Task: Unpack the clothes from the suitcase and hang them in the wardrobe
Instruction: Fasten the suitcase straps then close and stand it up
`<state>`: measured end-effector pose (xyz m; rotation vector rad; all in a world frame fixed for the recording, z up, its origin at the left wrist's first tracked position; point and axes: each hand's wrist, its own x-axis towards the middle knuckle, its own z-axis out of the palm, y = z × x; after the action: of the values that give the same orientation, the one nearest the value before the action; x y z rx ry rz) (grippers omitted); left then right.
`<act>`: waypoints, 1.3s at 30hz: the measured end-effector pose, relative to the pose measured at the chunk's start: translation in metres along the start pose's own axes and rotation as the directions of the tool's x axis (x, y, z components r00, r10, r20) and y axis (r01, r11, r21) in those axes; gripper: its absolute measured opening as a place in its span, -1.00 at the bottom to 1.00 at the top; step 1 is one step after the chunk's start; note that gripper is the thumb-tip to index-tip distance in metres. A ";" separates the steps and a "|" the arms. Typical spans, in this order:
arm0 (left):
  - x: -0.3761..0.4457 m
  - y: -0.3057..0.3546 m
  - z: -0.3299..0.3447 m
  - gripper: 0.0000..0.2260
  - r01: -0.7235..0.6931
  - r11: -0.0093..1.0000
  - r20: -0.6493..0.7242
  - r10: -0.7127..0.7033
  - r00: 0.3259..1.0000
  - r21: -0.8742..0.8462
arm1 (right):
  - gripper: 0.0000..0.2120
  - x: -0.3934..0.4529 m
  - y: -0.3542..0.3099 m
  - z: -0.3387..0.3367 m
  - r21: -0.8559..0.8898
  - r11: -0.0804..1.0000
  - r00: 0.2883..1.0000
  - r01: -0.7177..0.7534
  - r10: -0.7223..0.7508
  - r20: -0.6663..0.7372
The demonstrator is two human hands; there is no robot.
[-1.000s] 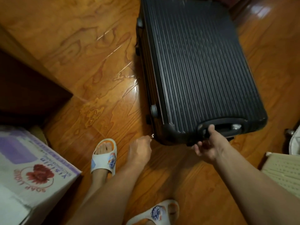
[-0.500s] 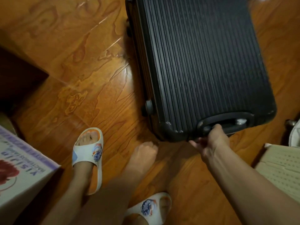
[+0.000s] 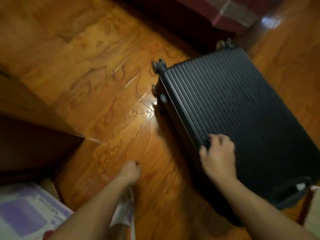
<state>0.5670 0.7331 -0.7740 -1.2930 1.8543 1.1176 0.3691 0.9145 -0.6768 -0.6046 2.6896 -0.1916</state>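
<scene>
The right hand [image 3: 219, 157] rests on the near left edge of a closed black ribbed suitcase [image 3: 242, 122], fingers curled over its side. The left hand [image 3: 129, 172] hangs above the wooden floor [image 3: 97, 70], fingers curled; blur hides whether it holds anything. The suitcase lies flat at right, wheels far. A white-and-purple box [image 3: 26, 213] sits near left.

Motion blur throughout; suitcase [image 3: 242, 118] zipper indiscernible.
</scene>
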 end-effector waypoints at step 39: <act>0.103 0.079 0.113 -0.87 -0.610 0.784 -0.360 0.605 0.711 0.115 | -0.60 0.152 -0.032 0.036 -0.322 0.856 0.904 0.405 -0.427 0.000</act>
<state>0.4599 0.8026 -0.8895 -0.9542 2.7042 1.2549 0.2684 0.8172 -0.7534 -1.3047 2.6380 0.1129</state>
